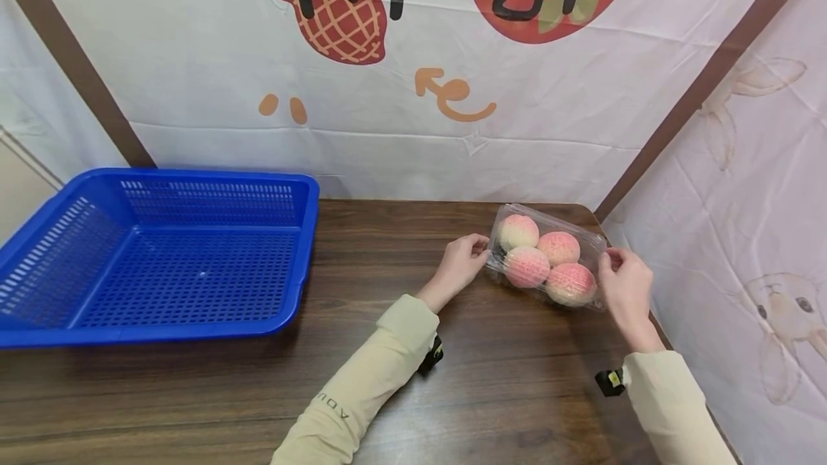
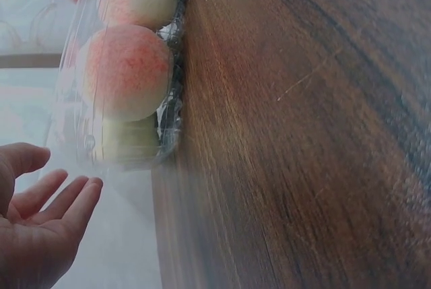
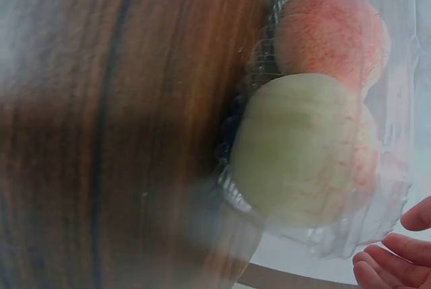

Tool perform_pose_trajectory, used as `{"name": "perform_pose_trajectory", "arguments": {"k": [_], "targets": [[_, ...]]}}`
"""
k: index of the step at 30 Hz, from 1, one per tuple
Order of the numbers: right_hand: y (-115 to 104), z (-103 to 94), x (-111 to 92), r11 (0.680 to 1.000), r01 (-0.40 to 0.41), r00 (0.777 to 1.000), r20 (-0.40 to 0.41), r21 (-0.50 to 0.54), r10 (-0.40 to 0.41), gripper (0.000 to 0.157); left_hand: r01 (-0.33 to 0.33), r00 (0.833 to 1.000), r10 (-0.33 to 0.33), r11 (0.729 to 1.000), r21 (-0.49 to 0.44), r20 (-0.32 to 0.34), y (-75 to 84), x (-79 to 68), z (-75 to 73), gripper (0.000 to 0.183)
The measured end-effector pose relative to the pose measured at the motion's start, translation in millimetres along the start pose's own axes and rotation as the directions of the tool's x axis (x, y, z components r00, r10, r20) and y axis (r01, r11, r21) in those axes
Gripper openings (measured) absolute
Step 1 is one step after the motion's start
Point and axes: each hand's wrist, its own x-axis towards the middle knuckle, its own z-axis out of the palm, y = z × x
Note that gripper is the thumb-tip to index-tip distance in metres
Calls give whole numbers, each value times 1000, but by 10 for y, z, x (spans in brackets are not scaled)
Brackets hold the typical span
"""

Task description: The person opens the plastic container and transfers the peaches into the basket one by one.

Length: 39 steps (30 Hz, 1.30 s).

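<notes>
A clear plastic clamshell box (image 1: 494,253) holding several pink-and-cream peaches (image 1: 526,267) sits near the table's back right corner. Its lid lies over the fruit. At the box's left end is my left hand (image 1: 460,264), thumb and fingers spread apart; in the left wrist view a small gap separates these fingertips (image 2: 93,184) from the plastic. On the opposite end, my right hand (image 1: 627,289) has its fingertips right at the box's edge. The right wrist view shows that thumb (image 3: 419,215) parted from loosely bent fingers beside the box's corner.
A large blue plastic basket (image 1: 304,250) with slotted walls stands on the left of the brown wooden table (image 1: 362,257). Behind the table hangs a white printed cloth (image 1: 388,156), and another cloth (image 1: 717,235) borders the right side close to my right arm.
</notes>
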Motion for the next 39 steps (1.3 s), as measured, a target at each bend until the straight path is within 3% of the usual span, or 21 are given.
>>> {"name": "perform_pose_trajectory", "arguments": {"k": [8, 18, 32, 39], "targets": [[96, 4, -67, 998, -64, 998, -13, -7, 64, 31, -14, 1000, 14, 1000, 16, -11, -7, -1, 47, 26], [161, 20, -110, 994, -113, 993, -30, -6, 113, 32, 19, 1000, -19, 999, 31, 1, 0, -4, 73, 27], [204, 39, -155, 993, -115, 993, -36, 9, 115, 33, 27, 1000, -27, 1000, 8, -1, 6, -37, 124, 30], [225, 37, -157, 980, -190, 982, 12, 57, 190, 34, 26, 1000, -26, 999, 38, 3, 4, -41, 133, 31]]}}
